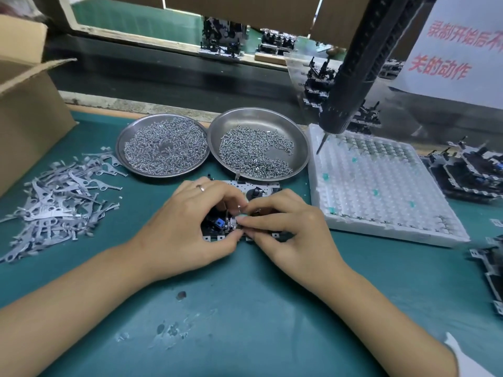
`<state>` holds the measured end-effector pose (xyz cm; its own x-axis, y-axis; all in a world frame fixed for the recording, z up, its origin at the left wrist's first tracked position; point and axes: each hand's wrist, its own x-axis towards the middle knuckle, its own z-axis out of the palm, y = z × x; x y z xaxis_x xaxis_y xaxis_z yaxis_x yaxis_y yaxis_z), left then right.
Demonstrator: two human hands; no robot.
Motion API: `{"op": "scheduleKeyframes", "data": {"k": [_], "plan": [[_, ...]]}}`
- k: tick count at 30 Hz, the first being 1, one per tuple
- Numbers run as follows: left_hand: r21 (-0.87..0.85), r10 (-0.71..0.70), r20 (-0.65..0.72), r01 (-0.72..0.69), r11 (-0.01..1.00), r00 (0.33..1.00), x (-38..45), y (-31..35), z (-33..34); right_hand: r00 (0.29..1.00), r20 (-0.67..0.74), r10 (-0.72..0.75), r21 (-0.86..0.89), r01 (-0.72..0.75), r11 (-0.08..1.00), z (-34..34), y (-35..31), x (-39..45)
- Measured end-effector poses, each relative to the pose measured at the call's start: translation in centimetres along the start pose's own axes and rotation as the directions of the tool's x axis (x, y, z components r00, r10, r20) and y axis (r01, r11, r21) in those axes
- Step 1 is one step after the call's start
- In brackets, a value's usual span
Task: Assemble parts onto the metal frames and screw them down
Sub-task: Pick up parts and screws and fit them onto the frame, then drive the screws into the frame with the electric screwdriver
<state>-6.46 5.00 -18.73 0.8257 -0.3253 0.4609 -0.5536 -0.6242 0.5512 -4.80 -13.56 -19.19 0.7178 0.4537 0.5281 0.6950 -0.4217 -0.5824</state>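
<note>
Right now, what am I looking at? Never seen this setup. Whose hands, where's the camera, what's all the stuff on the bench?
There is no robot: a person works bare-handed, filmed by one wide-angle camera on their head, looking down.

The left hand, wearing a ring, and the right hand meet over a flat metal frame with black and blue parts lying on the green bench mat. Both pinch at something small on it; what exactly is hidden by the fingers.

Behind the frame sit two round steel dishes of small screws, left and right. Far left lies a loose pile of grey stamped metal levers beside a cardboard box. To the right is a white moulded plastic tray, and above it hangs a black powered screwdriver. More assembled frames lie at the right edge.
</note>
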Motion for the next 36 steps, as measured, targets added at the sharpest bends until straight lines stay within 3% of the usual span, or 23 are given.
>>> {"op": "scheduleKeyframes", "data": {"k": [6, 9, 11, 15, 17, 20, 24, 31, 36], "plan": [[-0.036, -0.020, 0.004, 0.020, 0.999, 1.000, 0.1, -0.1, 0.0, 1.000, -0.008, 0.021, -0.006, -0.021, 1.000, -0.2, -0.3, 0.0], [-0.030, 0.002, 0.020, -0.002, 1.000, 1.000, 0.2, -0.1, 0.0, 0.985, -0.168, 0.033, 0.005, -0.033, 0.999, -0.7, -0.7, 0.1], [-0.038, 0.009, 0.020, -0.009, 0.999, 1.000, 0.1, -0.2, 0.0, 0.934, -0.350, 0.079, 0.028, -0.074, 0.997, -1.4, -1.0, 0.5], [-0.064, -0.002, 0.000, 0.002, 0.998, 1.000, 0.1, -0.5, 0.1, 0.745, -0.633, 0.211, 0.119, -0.175, 0.977, -4.1, -1.7, 3.3], [-0.078, -0.006, -0.011, 0.005, 0.997, 1.000, 0.1, -0.6, 0.1, 0.732, -0.629, 0.262, 0.169, -0.200, 0.965, -5.9, -2.2, 5.6], [-0.094, -0.011, -0.016, 0.009, 0.996, 1.000, 0.3, -0.7, 0.2, 0.795, -0.554, 0.245, 0.268, -0.108, 0.957, -7.5, -3.2, 8.8], [-0.120, -0.034, -0.016, 0.031, 0.992, 0.999, 0.4, -0.5, 0.2, 0.773, -0.593, 0.227, 0.325, -0.029, 0.945, -7.0, -4.1, 10.9], [-0.115, -0.043, -0.022, 0.040, 0.993, 0.999, 0.5, -0.2, -0.1, 0.831, -0.466, 0.305, 0.663, 0.100, 0.742, -2.7, -5.0, 8.6], [-0.083, -0.014, -0.034, 0.011, 0.997, 0.999, 0.5, -0.2, -0.1, 0.863, -0.411, 0.294, 0.749, 0.136, 0.649, -0.7, -5.8, 7.7]]}}
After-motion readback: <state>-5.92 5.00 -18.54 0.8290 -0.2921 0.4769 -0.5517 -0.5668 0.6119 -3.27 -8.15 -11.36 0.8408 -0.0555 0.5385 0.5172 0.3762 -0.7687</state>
